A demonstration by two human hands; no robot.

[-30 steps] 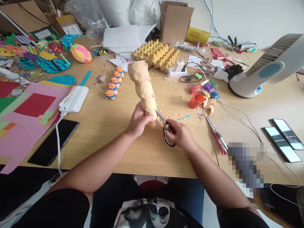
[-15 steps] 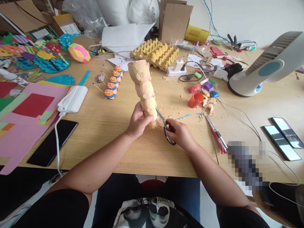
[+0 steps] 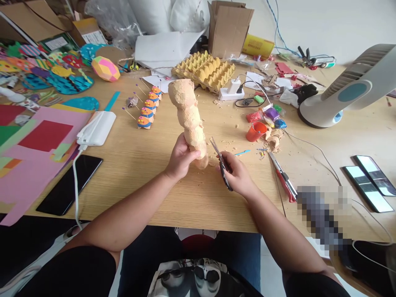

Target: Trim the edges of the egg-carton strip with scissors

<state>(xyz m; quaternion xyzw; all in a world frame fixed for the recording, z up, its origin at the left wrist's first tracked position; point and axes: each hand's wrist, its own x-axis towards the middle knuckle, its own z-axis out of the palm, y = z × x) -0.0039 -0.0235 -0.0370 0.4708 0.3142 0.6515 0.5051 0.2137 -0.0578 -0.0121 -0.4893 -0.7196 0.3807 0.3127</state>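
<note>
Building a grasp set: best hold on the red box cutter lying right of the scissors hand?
Grip the red box cutter by its red handle, fingers across the narrow width, coming from straight above: it lies flat on the table, metal blade end pointing away toward the clay scraps.

Light wood-grain tabletop point(image 3: 139, 165), cluttered.
- Left: pink and red paper sheets point(image 3: 40, 144), black smartphone point(image 3: 69, 185) near the front edge, white power bank point(image 3: 96, 128) just beyond it.
- Centre: row of orange-and-blue painted figures point(image 3: 149, 107). Tan lumpy pulp column point(image 3: 188, 115) stands tilted, lower end at the surface, tan shavings point(image 3: 222, 144) scattered around it.
- Back: yellow pulp egg tray point(image 3: 204, 70), brown cardboard box point(image 3: 229, 29), multicoloured faceted paper egg point(image 3: 105, 69).
- Right: orange plastic cup point(image 3: 256, 131) on its side, red-handled utility knife point(image 3: 283, 177), white desk fan point(image 3: 324, 111).
</note>
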